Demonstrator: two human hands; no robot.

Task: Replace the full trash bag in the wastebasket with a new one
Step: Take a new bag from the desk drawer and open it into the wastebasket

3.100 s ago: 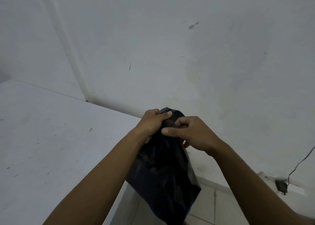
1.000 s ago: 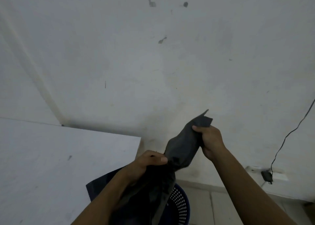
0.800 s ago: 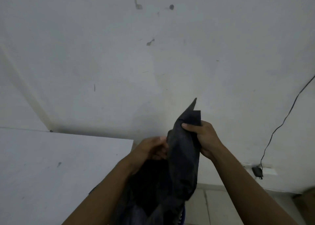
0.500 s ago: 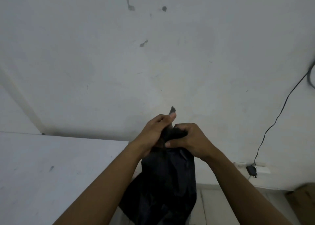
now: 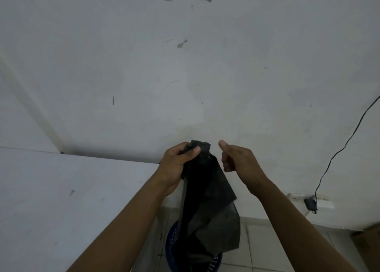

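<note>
A black trash bag (image 5: 207, 199) hangs in front of me, crumpled and partly unfolded. My left hand (image 5: 177, 162) grips its top edge, thumb and fingers curled round the plastic. My right hand (image 5: 236, 158) hovers just to the right of the bag's top, fingers loosely curled, thumb sticking out, holding nothing. Below the bag, the blue perforated wastebasket (image 5: 172, 241) stands on the floor, mostly hidden by the hanging bag.
A white table (image 5: 61, 199) fills the lower left, its corner next to the basket. A white wall stands straight ahead. At the right, a black cable (image 5: 345, 146) runs down to a plug in a white power strip (image 5: 310, 202). A cardboard box (image 5: 368, 238) sits at the lower right.
My right hand has let go of the bag's top and moved a little to the right. The bag now hangs from my left hand alone and has dropped open further.
</note>
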